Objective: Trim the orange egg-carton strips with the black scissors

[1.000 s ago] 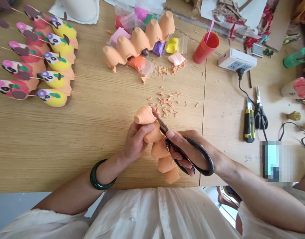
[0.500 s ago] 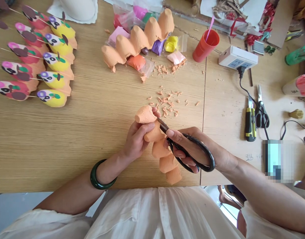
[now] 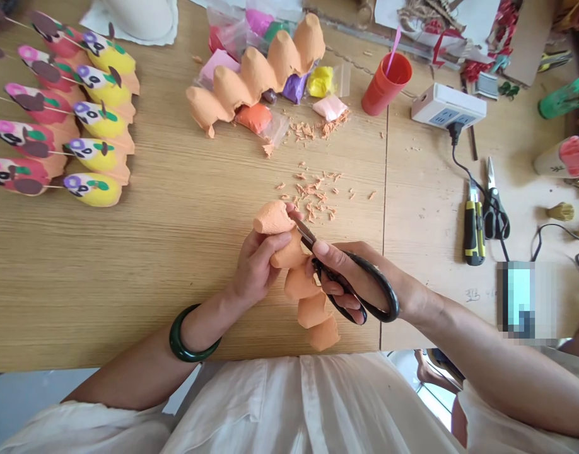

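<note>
A strip of orange egg carton cups [image 3: 301, 282] runs from my fingers down toward the table's front edge. My left hand [image 3: 258, 261] grips it near its far end, thumb on top and fingertips behind the end cup. In my right hand [image 3: 353, 271] are black-handled scissors [image 3: 381, 287], the fingers through the loops. Their blades lie at the ragged edge of the end cup, close to my left fingertips. Small orange scraps [image 3: 313, 192] are scattered on the table just beyond.
Another orange carton strip [image 3: 256, 74] lies among bags of coloured clay at the back. Painted cartons [image 3: 98, 120] with sticks stand left. To the right are a red cup [image 3: 388, 82], a power strip [image 3: 449, 108], a utility knife [image 3: 473, 230], other scissors [image 3: 495, 211] and a blurred-out device [image 3: 519, 299].
The scissors' handles have drawn slightly closer together, and the blades sit a little further left at the cup's edge. The whole view has shifted slightly.
</note>
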The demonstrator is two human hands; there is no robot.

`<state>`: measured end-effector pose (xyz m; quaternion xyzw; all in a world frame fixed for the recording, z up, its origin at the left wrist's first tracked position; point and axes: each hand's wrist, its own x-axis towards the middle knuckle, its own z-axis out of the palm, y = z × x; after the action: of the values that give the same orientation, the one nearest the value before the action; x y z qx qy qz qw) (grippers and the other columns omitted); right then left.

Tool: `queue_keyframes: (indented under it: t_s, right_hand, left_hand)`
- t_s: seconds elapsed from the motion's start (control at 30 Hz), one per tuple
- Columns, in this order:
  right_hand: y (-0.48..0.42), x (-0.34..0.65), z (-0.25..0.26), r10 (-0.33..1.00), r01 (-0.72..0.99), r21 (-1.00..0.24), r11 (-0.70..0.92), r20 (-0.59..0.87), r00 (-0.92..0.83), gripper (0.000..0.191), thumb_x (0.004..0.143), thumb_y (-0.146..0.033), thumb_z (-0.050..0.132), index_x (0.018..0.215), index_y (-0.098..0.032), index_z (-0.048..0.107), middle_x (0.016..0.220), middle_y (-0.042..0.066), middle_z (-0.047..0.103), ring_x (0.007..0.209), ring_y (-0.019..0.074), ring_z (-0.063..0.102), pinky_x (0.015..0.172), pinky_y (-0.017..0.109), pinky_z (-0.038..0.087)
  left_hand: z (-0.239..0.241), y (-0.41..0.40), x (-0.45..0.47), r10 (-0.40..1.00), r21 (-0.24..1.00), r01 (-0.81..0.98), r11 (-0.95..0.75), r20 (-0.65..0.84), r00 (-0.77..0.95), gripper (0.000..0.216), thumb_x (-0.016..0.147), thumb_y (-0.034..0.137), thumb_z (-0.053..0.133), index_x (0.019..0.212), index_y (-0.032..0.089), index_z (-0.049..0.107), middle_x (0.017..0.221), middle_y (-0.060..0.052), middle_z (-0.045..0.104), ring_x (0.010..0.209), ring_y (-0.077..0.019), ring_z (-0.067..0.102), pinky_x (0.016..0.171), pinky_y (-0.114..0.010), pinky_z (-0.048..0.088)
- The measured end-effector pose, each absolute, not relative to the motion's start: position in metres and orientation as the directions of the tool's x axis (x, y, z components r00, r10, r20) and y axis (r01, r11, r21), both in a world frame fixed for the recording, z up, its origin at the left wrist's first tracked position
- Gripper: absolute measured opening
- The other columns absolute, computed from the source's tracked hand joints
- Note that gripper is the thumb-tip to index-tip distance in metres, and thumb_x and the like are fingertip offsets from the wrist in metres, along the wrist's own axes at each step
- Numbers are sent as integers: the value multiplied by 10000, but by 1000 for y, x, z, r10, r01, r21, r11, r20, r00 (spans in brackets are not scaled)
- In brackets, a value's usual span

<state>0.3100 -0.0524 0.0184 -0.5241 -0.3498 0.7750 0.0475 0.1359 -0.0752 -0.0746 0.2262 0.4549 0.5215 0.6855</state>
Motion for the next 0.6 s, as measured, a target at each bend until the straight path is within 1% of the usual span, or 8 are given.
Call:
queue_keyframes:
  t_s: [0.1,0.17,0.23,0.33,0.4,0.5,0.57,0.6]
  right_hand:
    - [-52,310,18,423,266,-591,-762,-764,-486,635,794,-806,704,791,-187,563,600,-70,423,410,53,394,324,192,411]
    - [-51,311,19,416,273,-591,-759,-763,-495,657,786,-828,690,761,-186,551,582,-70,424,402,55,406,331,197,421]
    - [-50,311,20,423,296,-594,-749,-771,-476,668,782,-836,685,732,-186,540,569,-71,415,392,55,406,322,195,415]
    - [-51,311,20,443,316,-593,-740,-785,-433,632,807,-788,704,717,-188,525,554,-81,388,360,48,381,282,184,368]
    - [-52,311,18,461,335,-597,-729,-790,-405,589,825,-734,731,736,-185,536,549,-85,389,344,41,362,265,174,337]
    - [-52,313,12,503,346,-600,-721,-797,-336,570,825,-721,741,796,-178,572,548,-89,392,340,40,344,254,174,323]
    - [-51,317,7,510,274,-610,-744,-783,-357,589,830,-751,712,846,-175,591,561,-89,390,353,48,343,263,188,348]
    - [-49,319,4,515,211,-624,-753,-757,-402,597,836,-761,696,877,-174,598,576,-84,403,372,55,362,284,196,381]
  left_hand:
    - [-74,-74,135,921,773,-530,348,-388,38,337,788,334,751,1114,275,688,1165,-30,726,984,-211,681,760,-293,605]
    - [-74,-75,135,927,775,-533,340,-372,50,312,797,325,750,1098,272,685,1144,-20,726,971,-201,685,763,-288,599]
    - [-74,-75,135,933,786,-524,326,-356,47,318,805,308,749,1115,270,692,1132,-18,727,1014,-203,686,823,-293,595]
    - [-74,-75,137,940,798,-521,302,-339,26,295,800,282,744,1093,258,726,1131,-26,728,1111,-211,659,934,-295,567]
    - [-75,-75,138,936,793,-523,312,-352,24,249,799,281,737,1046,246,737,1128,-31,727,1120,-213,647,952,-297,552]
    - [-76,-73,137,912,754,-547,364,-407,47,220,785,278,734,1002,239,733,1154,-30,728,1080,-198,644,882,-276,552]
    - [-76,-71,135,890,712,-572,407,-450,73,217,782,276,726,997,244,724,1193,-23,724,1065,-186,646,813,-250,553]
    - [-76,-69,133,882,698,-581,419,-465,79,226,781,279,722,1004,247,719,1209,-22,722,1069,-188,650,788,-244,554]
